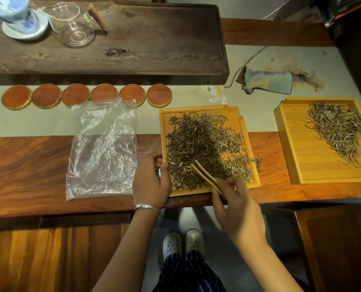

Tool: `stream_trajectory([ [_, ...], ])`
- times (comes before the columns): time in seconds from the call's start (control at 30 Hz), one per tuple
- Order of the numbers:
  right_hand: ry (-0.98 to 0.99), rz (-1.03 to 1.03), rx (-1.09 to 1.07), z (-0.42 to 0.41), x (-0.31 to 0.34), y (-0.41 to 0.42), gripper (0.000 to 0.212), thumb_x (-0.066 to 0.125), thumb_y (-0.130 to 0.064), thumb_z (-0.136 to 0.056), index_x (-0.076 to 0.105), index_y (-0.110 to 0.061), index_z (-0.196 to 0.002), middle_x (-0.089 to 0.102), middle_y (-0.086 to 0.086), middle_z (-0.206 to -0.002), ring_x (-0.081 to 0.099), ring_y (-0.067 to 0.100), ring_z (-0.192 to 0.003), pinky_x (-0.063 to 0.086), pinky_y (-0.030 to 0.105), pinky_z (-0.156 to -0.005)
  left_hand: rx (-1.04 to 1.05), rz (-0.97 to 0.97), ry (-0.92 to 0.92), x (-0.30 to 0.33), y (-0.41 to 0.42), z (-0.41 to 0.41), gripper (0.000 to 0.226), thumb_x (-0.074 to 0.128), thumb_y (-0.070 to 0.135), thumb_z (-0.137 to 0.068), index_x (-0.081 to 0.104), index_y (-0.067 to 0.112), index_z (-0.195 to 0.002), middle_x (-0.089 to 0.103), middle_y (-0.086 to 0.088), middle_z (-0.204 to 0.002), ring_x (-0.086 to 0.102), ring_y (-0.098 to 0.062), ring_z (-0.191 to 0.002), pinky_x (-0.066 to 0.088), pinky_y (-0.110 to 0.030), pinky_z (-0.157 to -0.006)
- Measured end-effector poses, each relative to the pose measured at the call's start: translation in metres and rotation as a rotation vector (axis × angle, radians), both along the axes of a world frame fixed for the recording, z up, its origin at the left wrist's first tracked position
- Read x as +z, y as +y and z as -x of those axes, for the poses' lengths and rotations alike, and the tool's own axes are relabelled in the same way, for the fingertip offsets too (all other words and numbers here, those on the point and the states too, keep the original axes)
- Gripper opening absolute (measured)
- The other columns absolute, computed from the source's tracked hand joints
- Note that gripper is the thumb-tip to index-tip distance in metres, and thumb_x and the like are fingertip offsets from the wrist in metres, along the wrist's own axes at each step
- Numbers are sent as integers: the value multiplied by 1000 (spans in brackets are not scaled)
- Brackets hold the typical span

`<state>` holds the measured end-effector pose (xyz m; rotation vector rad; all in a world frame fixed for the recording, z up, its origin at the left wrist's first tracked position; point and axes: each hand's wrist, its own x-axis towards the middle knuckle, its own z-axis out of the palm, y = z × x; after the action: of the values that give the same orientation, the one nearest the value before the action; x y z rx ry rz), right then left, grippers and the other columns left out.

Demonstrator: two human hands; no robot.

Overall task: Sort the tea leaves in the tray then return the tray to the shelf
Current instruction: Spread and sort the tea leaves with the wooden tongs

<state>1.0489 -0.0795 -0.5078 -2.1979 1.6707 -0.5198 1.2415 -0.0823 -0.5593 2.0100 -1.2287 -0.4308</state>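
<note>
A light wooden tray (245,131) lies at the table's front edge, heaped with dark dried tea leaves (200,144). My left hand (150,182) grips the tray's left rim near its front corner. My right hand (236,201) holds bamboo tweezers (204,175), their tips resting in the leaves near the front of the tray. A second wooden tray (301,157) to the right carries a smaller pile of paler leaves (335,129).
A crumpled clear plastic bag (103,148) lies left of the tray. Several round wooden coasters (76,95) line up behind it. A dark tea board (143,39) holds a glass pitcher (74,24) and porcelain cup (17,15). A cloth pouch (266,81) lies behind.
</note>
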Motion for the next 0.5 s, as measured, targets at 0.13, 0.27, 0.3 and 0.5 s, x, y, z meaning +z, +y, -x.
stream_trajectory([
  [0.13,28,-20,91,-4,0,2,23,69,-20,-83,69,-12,-104,58,6,-94,58,26,-48,46,31,-34,13,7,2,0,0,0,19,46,22,-87,55,14,-102,52,8,-84,49,-9,-74,31,-12,-58],
  [0.27,-36,-32,43,-7,4,-6,23,65,-23,-86,68,-12,-107,56,5,-97,60,29,-53,51,38,-41,12,13,-8,1,0,0,16,48,18,-86,55,12,-99,50,7,-82,48,-11,-73,31,-21,-59],
  [0.3,-56,-28,26,-7,6,-9,24,63,-24,-87,67,-12,-108,56,5,-98,61,29,-56,52,40,-44,14,13,-12,0,0,0,14,49,17,-86,55,12,-98,49,7,-82,47,-12,-73,31,-21,-59],
  [0.5,60,-7,27,-21,15,-42,26,53,-30,-93,64,-15,-110,50,1,-95,49,19,-49,39,28,-38,12,5,-29,0,0,0,11,51,16,-86,54,13,-96,47,8,-80,45,-10,-71,26,-9,-58],
])
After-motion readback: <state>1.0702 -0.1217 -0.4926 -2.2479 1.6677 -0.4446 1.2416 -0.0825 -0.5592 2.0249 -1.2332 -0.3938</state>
